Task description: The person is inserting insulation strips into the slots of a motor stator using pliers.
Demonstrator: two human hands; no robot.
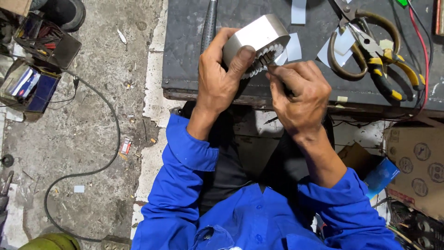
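Silvery grey on the bent sheet-metal band (253, 38), pale and dull, with a row of lighter notched tabs along its lower edge. Dark charcoal across the flat metal worktop (194, 51), rust-brown along its near edge. Pale bluish white on the small cut paper slips (298, 11) toward the far edge. Yellow and black on the long-nose pliers' grips (393, 76) near the right edge; olive brown on the looped shears handles (344, 69). Bright blue on the work-jacket sleeves (185, 157).

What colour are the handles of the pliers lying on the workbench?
Black and yellow. The pliers show clearly in the head view, right of the hands, beside large shears.
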